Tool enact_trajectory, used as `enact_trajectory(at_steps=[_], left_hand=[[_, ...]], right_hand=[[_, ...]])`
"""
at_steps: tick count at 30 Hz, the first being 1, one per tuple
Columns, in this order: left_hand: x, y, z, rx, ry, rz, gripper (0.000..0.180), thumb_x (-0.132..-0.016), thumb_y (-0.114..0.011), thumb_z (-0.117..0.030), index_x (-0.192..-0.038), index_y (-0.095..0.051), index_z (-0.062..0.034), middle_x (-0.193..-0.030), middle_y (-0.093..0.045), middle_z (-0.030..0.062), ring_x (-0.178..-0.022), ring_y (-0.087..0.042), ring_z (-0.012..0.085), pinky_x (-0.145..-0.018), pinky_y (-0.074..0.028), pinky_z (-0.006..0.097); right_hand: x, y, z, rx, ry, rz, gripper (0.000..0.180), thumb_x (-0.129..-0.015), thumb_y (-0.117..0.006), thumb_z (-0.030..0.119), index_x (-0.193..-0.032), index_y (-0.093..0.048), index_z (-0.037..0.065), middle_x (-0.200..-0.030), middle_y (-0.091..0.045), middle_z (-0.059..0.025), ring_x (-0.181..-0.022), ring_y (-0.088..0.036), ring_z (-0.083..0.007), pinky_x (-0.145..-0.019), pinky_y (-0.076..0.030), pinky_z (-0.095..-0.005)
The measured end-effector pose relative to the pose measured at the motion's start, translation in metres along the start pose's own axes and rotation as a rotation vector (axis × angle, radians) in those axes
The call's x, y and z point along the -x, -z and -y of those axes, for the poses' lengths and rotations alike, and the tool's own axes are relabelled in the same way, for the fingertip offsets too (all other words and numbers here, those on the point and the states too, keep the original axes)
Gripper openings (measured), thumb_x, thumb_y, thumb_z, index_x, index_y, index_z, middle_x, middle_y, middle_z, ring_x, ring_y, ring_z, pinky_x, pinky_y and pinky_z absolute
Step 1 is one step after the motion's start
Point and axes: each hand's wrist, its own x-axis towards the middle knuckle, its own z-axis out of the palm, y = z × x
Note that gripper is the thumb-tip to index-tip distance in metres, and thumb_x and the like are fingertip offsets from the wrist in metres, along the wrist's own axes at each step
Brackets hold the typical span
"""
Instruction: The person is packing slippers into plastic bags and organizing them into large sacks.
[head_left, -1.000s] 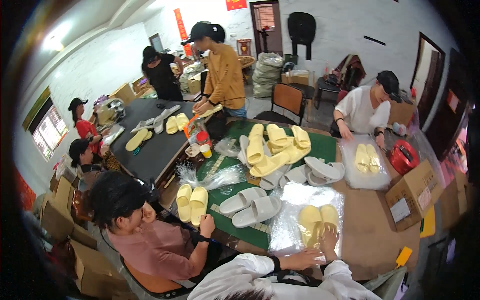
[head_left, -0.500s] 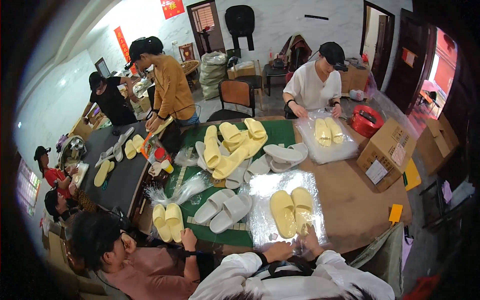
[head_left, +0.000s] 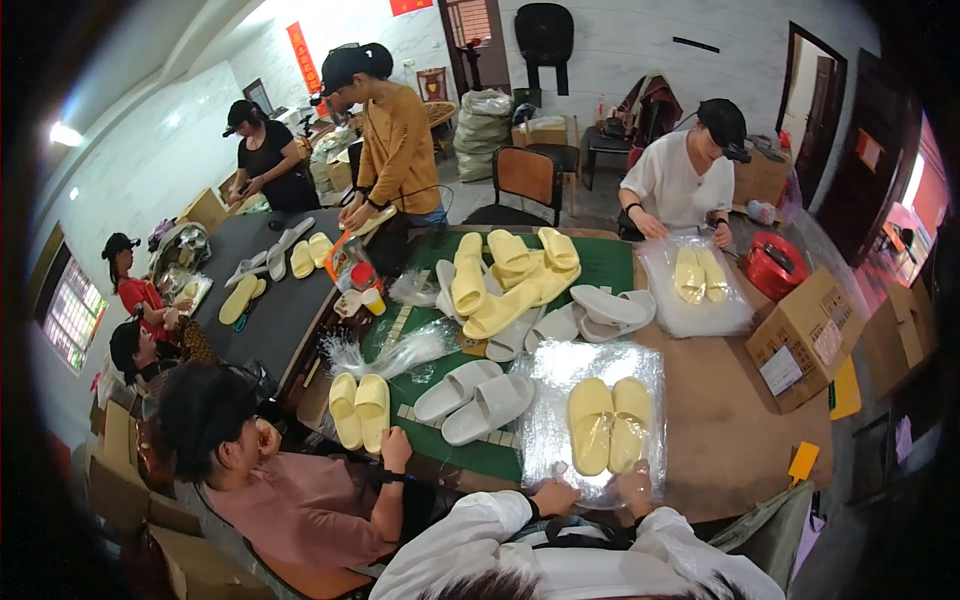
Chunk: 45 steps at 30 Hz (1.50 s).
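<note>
A pair of yellow slippers (head_left: 590, 430) lies side by side at the near edge of the table, straps away from me and heels toward me. Glossy clear film shows over their heel ends. Under them is a stack of clear plastic bags (head_left: 545, 365). My left hand (head_left: 555, 496) is closed at the stack's near edge, left of the heels, seemingly pinching film. My right hand (head_left: 632, 486) is closed on the bag's near edge, just below the right slipper's heel. Some fingertips are hard to make out.
Grey slippers (head_left: 488, 408) and a pile of yellow slippers (head_left: 515, 270) lie on the green mat (head_left: 610, 262). Across the table a person in white (head_left: 680, 180) handles bagged slippers. At my left sits a person in pink (head_left: 300, 500). A cardboard box (head_left: 806, 340) stands right.
The view has swung left, so the scene sits farther right in it. My right hand has come off the right slipper's heel toward me. The two slippers now lie more evenly side by side.
</note>
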Motion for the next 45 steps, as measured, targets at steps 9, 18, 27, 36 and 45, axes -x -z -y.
enact_trajectory(at_steps=[9, 18, 27, 36, 45], left_hand=[[0.006, -0.014, 0.009, 0.139, 0.182, -0.042, 0.018, -0.073, -0.05, -0.016, -0.088, -0.055, -0.0078, -0.088, -0.06, 0.0129, -0.088, -0.056, 0.031, -0.074, -0.039, 0.045], [0.004, -0.017, 0.01, 0.092, 0.19, -0.035, 0.02, -0.074, -0.048, -0.016, -0.09, -0.055, -0.0068, -0.087, -0.061, 0.0128, -0.084, -0.058, 0.0311, -0.075, -0.039, 0.045], [0.004, -0.026, 0.014, 0.076, 0.131, -0.099, 0.021, -0.073, -0.053, -0.018, -0.091, -0.051, -0.0073, -0.077, -0.059, 0.0137, -0.075, -0.058, 0.0329, -0.068, -0.039, 0.045], [0.006, -0.019, 0.009, 0.096, 0.134, -0.027, 0.026, -0.071, -0.055, -0.029, -0.083, -0.059, -0.0067, -0.077, -0.061, 0.0139, -0.07, -0.059, 0.0326, -0.064, -0.043, 0.046], [0.006, 0.022, -0.009, 0.391, 0.121, 0.039, 0.028, -0.064, -0.056, -0.022, -0.086, -0.058, -0.0039, -0.076, -0.059, 0.0189, -0.074, -0.058, 0.0353, -0.066, -0.044, 0.045]], right_hand=[[0.015, 0.031, 0.016, 0.004, 0.19, -0.021, 0.029, -0.073, -0.054, 0.025, -0.08, -0.059, -0.003, -0.076, -0.059, -0.0241, -0.072, -0.057, -0.0387, -0.066, -0.045, -0.0457], [0.02, 0.011, 0.002, -0.021, 0.45, -0.279, 0.021, -0.076, -0.054, 0.021, -0.076, -0.06, 0.001, -0.072, -0.056, -0.0194, -0.072, -0.054, -0.0362, -0.064, -0.043, -0.0464], [0.01, 0.009, 0.01, 0.095, 0.812, 0.149, 0.016, -0.068, -0.058, 0.018, -0.079, -0.063, 0.007, -0.076, -0.058, -0.0154, -0.076, -0.054, -0.0353, -0.069, -0.044, -0.0451], [0.012, 0.008, 0.032, 0.132, 0.911, 0.259, 0.029, -0.076, -0.054, 0.021, -0.102, -0.057, 0.008, -0.092, -0.057, -0.0153, -0.087, -0.053, -0.0328, -0.075, -0.043, -0.0415], [0.018, 0.005, 0.041, 0.162, 0.932, 0.246, 0.038, -0.066, -0.062, 0.016, -0.1, -0.052, 0.003, -0.089, -0.052, -0.0193, -0.081, -0.05, -0.0373, -0.066, -0.043, -0.0432]])
